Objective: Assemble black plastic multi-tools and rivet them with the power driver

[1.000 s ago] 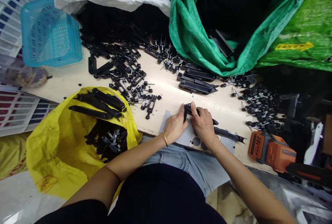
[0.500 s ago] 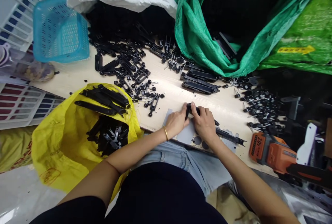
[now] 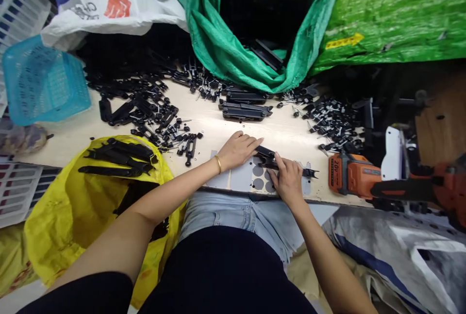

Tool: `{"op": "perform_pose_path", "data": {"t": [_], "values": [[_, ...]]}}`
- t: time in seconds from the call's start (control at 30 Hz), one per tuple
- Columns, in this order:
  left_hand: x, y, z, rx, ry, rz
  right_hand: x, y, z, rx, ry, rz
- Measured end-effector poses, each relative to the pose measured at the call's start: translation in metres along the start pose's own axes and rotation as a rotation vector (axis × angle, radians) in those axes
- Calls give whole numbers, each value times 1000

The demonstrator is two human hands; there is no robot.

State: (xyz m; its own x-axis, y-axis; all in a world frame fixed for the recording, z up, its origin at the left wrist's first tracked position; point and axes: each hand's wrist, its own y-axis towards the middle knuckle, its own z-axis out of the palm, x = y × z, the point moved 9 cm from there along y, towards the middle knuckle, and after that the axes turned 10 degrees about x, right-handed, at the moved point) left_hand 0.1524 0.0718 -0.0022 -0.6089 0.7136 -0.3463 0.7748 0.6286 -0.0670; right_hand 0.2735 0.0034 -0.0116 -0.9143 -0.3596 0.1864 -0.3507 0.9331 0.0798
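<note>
A long black plastic arm (image 3: 266, 152) lies slanted over the grey sheet with dark round spots (image 3: 236, 178), near the table's front edge. My right hand (image 3: 290, 178) has its thumb and fingers closed around the middle of it. Past that hand, a forked black end (image 3: 310, 173) sticks out to the right. My left hand (image 3: 237, 151), with a gold bangle at its wrist, lies palm down at the left end, its fingers stretched toward the arm. Whether those fingertips touch it I cannot tell. Behind, similar black arms (image 3: 245, 111) lie stacked side by side.
Black links and pins (image 3: 160, 115) are heaped at left, metal-shank pins (image 3: 333, 120) at right. An orange cordless tool (image 3: 349, 174) lies right of my hands. A yellow bag (image 3: 47, 217), a blue basket (image 3: 78, 83) and a green sack (image 3: 204, 37) surround the table.
My view has swung to the right. My hands, close together at the black arm before, are now further apart; the left fingers have straightened, and the right hand grips the arm.
</note>
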Motion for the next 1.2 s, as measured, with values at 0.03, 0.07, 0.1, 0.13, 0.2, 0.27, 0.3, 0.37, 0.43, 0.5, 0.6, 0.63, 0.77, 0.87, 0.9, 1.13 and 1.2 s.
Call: {"op": "perform_pose_path", "data": {"t": [0.03,0.07,0.1,0.13,0.2,0.27,0.3,0.37,0.43,0.5,0.6,0.63,0.77,0.87,0.9,1.13,1.2], "values": [[1,3,6,14,17,-11,-4,0,4,4,-16,-2],[2,4,10,16,30,-22,-8,2,8,3,-24,2],[3,5,11,11,41,-32,-12,3,10,5,-25,-2],[3,4,12,6,49,-35,-15,6,12,14,-27,-15],[3,2,11,3,62,-29,-16,9,13,40,-32,-84],[1,3,11,6,62,-20,-16,12,12,78,-26,-174],[0,4,11,10,56,-21,-17,14,12,102,-15,-201],[2,7,10,23,30,-44,-21,19,10,154,35,-188],[7,11,6,63,-39,-86,-27,25,5,214,125,-126],[14,13,1,134,-178,-106,-28,29,-3,273,238,-95],[10,7,-15,300,-467,33,-26,29,-23,339,373,-110],[4,1,-22,358,-533,115,-26,28,-31,348,403,-118],[-19,-23,-54,398,-469,297,-22,19,-59,346,497,-139],[-37,-29,-63,288,-308,280,-10,13,-72,295,516,-109],[-42,-28,-60,270,-257,244,-4,12,-75,274,509,-99],[-55,-33,-24,379,2,-45,33,-4,-71,251,464,-190],[-63,-43,-23,412,-10,45,40,-15,-66,350,357,-244]]}}
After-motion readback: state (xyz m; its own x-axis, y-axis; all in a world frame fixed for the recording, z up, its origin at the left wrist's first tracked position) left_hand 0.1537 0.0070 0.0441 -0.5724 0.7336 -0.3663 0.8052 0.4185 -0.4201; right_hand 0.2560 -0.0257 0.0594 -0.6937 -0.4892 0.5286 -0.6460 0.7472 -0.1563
